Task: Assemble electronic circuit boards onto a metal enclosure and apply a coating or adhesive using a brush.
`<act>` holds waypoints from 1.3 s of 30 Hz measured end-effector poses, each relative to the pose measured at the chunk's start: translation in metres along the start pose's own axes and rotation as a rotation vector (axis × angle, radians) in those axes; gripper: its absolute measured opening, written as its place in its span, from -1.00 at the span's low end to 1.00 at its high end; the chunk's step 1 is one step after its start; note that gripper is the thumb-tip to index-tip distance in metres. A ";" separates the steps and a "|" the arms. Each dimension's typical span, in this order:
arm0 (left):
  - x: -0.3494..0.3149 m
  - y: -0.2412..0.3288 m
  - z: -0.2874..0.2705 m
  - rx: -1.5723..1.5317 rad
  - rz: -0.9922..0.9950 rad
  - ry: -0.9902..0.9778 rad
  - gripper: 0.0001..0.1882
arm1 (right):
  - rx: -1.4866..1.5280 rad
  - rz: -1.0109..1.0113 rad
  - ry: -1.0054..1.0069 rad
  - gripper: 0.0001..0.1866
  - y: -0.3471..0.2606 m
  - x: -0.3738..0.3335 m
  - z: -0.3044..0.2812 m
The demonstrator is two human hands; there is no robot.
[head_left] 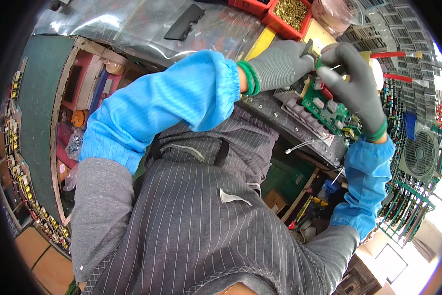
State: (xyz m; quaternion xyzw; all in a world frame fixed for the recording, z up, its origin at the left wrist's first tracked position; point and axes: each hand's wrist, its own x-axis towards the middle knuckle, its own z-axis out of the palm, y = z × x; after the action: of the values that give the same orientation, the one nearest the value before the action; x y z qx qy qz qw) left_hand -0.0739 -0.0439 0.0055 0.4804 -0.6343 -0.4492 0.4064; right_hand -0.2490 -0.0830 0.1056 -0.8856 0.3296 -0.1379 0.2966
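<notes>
Both my hands wear grey gloves with green cuffs. My left hand [282,64] is closed at the upper end of a green circuit board [322,108], and a small dark piece shows at its fingertips. Opposite it, my right hand [356,81] curls its thumb and fingers together over the board's upper end. What sits between those fingers is hidden. The board carries white, red and yellow components and lies beside a grey finned metal part [299,114] on a dark, speckled bench surface [267,110].
Behind my hands stands a red bin of brass-coloured screws [290,14]. A black plastic piece [185,22] lies on the clear sheet [127,27] to the left. A white-ended cable [299,146] hangs near the bench's front edge. Racks of boards and a fan [419,152] are at right.
</notes>
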 end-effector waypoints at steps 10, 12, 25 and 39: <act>0.000 0.004 0.009 -0.087 -0.077 0.053 -0.52 | -0.439 -0.134 -0.205 -0.55 0.097 0.119 0.015; 0.000 0.004 0.009 -0.065 -0.059 0.074 -0.53 | -0.496 -0.080 -0.249 -0.49 0.102 0.127 0.026; 0.002 -0.001 0.010 -0.052 -0.066 0.050 -0.57 | 0.075 0.305 -0.110 -0.78 0.096 0.137 0.018; 0.003 -0.004 0.013 -0.088 -0.030 0.072 -0.60 | 0.182 0.142 -0.040 -0.78 0.062 0.114 -0.015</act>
State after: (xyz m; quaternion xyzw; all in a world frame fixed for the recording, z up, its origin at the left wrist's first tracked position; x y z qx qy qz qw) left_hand -0.0855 -0.0451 -0.0014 0.4874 -0.5915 -0.4651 0.4429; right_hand -0.2019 -0.2036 0.0845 -0.8320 0.3718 -0.1282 0.3914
